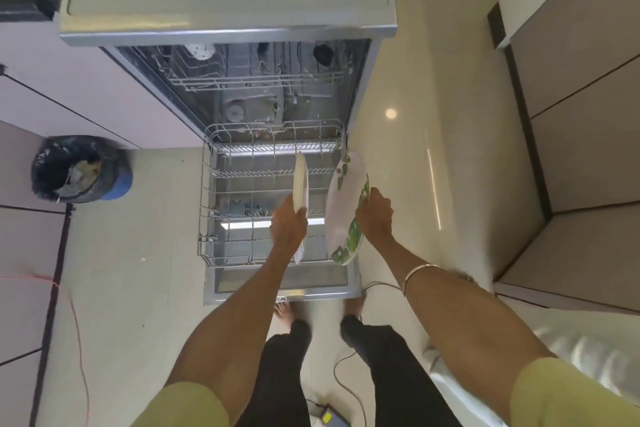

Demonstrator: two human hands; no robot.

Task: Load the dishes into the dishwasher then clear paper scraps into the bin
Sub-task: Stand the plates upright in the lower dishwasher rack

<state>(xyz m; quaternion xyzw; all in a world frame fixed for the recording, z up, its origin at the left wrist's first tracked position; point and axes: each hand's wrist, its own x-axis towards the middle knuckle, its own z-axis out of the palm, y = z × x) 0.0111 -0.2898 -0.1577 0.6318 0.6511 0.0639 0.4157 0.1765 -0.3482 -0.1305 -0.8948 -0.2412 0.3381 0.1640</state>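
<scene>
A: Where do the two dishes sit against the rack?

B: Both are held on edge over the right half of the pulled-out lower rack. The left hand pinches the white plate at its near rim, thumb on one face and fingers behind. The right hand clasps the leaf-patterned plate at its right rim.

A: So each grip is grasping something?

B: Yes, each is clenched on its own plate; neither is released.

A: Which way do the plates run?

B: The white plate's long line runs away from the person, toward the dishwasher tub, and it stands nearly upright. The patterned one runs the same way but tilts, its pale face turned up and left.

A: And the tines?

B: The tine rows cross the rack left to right, so the plates already line up with the gaps, I judge. The white plate lies just beyond and above its grip, so a straight lowering should seat it. The left hand looks nearer a slot.

A: And the scraps?

B: A lined bin stands on the floor, well apart to the left.
</scene>
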